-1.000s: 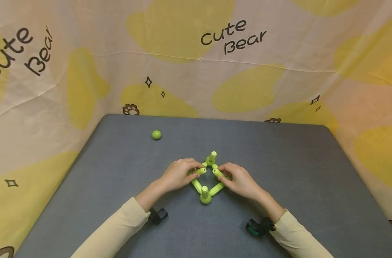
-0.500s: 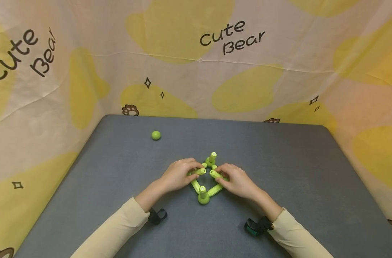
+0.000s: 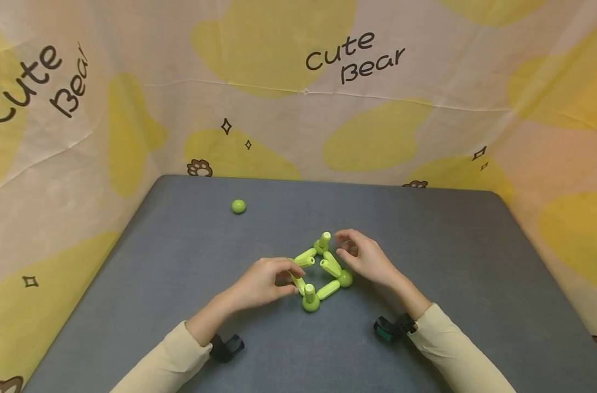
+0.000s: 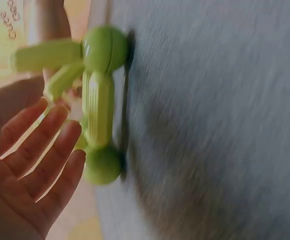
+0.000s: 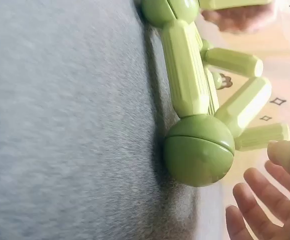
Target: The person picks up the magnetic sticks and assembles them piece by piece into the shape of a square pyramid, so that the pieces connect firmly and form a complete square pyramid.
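A frame of light-green rods (image 3: 329, 290) and darker green balls (image 3: 345, 279) lies on the table in a four-sided shape. Upright rods rise from the near ball (image 3: 311, 304) and the far one, while rods at the two side corners lean inward. My left hand (image 3: 261, 281) is beside the frame's left corner and hides the ball there. In the left wrist view its fingers (image 4: 60, 145) are spread and hold nothing. To the right of the far corner is my right hand (image 3: 369, 257), fingers loosely bent, apart from the rods and holding nothing.
A loose green ball (image 3: 238, 206) sits toward the back left of the grey table (image 3: 426, 229). A patterned cloth (image 3: 278, 65) walls in the back and sides. Each wrist wears a black strap (image 3: 395, 328).
Both hands have let go of the leaning rods. The left hand has drawn back toward the near left, and the right has moved up and away to the right. The rods keep leaning inward.
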Demonstrator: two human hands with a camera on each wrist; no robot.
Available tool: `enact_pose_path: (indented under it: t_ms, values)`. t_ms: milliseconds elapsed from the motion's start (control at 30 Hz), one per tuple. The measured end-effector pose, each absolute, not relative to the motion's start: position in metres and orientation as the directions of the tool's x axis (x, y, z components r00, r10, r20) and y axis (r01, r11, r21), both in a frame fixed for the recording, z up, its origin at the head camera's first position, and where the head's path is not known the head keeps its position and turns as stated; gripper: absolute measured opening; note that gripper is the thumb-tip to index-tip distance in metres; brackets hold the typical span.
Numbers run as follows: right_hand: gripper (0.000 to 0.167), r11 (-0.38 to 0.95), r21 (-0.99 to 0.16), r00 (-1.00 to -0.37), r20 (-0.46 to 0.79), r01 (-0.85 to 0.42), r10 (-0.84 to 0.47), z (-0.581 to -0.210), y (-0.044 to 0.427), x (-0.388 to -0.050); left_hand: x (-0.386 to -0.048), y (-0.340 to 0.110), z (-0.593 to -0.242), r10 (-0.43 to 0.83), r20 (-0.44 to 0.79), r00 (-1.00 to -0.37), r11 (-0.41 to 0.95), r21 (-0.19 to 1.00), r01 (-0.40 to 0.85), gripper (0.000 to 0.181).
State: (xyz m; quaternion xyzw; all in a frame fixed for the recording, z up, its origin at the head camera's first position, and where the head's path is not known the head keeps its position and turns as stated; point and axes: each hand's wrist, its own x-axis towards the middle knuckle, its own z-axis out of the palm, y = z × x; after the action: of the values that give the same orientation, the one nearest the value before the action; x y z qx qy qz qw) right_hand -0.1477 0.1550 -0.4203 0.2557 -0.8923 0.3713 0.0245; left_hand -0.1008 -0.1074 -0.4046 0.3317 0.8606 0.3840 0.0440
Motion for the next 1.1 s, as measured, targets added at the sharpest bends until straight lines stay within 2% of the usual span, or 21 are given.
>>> enact_pose_path:
  t_ms: [233,533,833,967,1100]
  values:
    - [0.038,0.551,-0.685,-0.851,0.203,-0.477,-0.484,-0.421,0.143,-0.162,-0.091,-0.094,-0.414,0.647,0.128,-0.751,0.434,0.748,0.502,0.022]
    - [0.026,0.532,-0.718,-0.855,0.171,-0.449,-0.49,-0.423,0.135,-0.166,-0.09,-0.088,-0.416,0.62,0.118,-0.775,0.464,0.742,0.484,0.012]
    - [0.022,0.547,-0.639,-0.817,0.243,-0.541,-0.523,-0.424,0.14,-0.16,-0.097,-0.09,-0.417,0.589,0.158,-0.793,0.499,0.701,0.51,0.007]
    - [0.022,0.556,-0.591,-0.792,0.267,-0.585,-0.549,-0.424,0.142,-0.157,-0.1,-0.091,-0.415,0.539,0.163,-0.826,0.569,0.652,0.501,0.005]
    - [0.022,0.565,-0.564,-0.782,0.274,-0.602,-0.56,-0.423,0.142,-0.155,-0.103,-0.09,-0.413,0.49,0.16,-0.857,0.641,0.599,0.479,0.012]
